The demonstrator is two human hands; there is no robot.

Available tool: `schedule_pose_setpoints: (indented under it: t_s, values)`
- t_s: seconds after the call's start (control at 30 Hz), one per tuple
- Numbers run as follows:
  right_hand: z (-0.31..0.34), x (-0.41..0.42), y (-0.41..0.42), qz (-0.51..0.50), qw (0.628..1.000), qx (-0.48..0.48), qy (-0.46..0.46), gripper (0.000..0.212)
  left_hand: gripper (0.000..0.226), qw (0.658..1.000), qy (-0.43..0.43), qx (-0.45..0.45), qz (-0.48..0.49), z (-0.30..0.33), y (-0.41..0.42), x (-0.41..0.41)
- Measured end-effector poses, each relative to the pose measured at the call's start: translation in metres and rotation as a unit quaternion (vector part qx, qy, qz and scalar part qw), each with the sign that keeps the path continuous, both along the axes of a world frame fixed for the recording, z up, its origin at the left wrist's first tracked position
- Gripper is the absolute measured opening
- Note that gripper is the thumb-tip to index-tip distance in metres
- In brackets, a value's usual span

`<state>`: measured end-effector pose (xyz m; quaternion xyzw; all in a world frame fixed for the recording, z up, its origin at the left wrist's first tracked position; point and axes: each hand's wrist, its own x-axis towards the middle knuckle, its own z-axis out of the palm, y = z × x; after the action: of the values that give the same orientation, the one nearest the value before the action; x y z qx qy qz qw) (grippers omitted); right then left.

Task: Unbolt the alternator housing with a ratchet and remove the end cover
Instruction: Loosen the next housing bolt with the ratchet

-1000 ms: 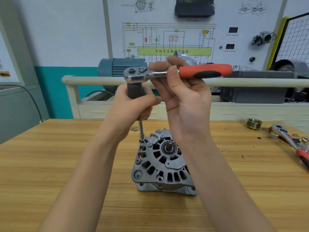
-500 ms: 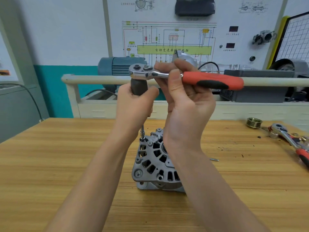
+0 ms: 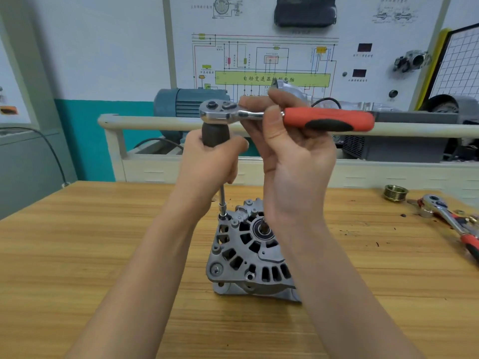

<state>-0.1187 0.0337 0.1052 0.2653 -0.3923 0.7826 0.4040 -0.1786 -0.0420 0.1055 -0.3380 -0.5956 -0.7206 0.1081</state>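
Observation:
A grey alternator (image 3: 248,257) stands on the wooden table (image 3: 77,250), its vented end cover facing me. A ratchet (image 3: 287,116) with a red and black handle is held level above it. A dark extension handle (image 3: 215,133) hangs from the ratchet head, and its thin shaft runs down to a socket on a bolt at the housing's upper left rim (image 3: 223,211). My left hand (image 3: 210,169) grips the dark extension handle. My right hand (image 3: 290,156) holds the ratchet's metal neck just before the red grip.
A second red-handled ratchet (image 3: 453,224) lies at the table's right edge, with a brass pulley (image 3: 395,193) behind it. A cream rail (image 3: 160,123) crosses behind the table, in front of a blue motor (image 3: 186,102) and a wiring-diagram board (image 3: 272,63).
The ratchet handle swung slightly toward me and back to the right while the socket stayed on the bolt. My right hand shifted a little, uncovering the alternator's centre shaft again.

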Motion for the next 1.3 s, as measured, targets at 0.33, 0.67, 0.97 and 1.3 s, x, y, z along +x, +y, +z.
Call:
schedule_pose_setpoints:
  t_s: [0.33, 0.67, 0.97, 1.3]
  values:
    - [0.007, 0.001, 0.013, 0.11, 0.993, 0.033, -0.032, 0.008, 0.025, 0.995, 0.034, -0.044, -0.088, 0.0, -0.009, -0.002]
    - [-0.003, 0.004, -0.009, -0.038, 0.998, -0.042, -0.003, 0.011, 0.022, 0.997, 0.003, 0.038, 0.064, -0.003, 0.008, 0.005]
    - [0.009, 0.004, 0.015, 0.102, 0.993, 0.03, -0.05, 0.008, 0.024, 0.992, 0.058, -0.05, -0.1, 0.0, -0.011, -0.005]
    - [0.004, 0.001, 0.007, 0.062, 0.997, -0.036, -0.027, 0.008, 0.017, 0.999, 0.01, -0.002, 0.035, -0.004, 0.007, 0.0]
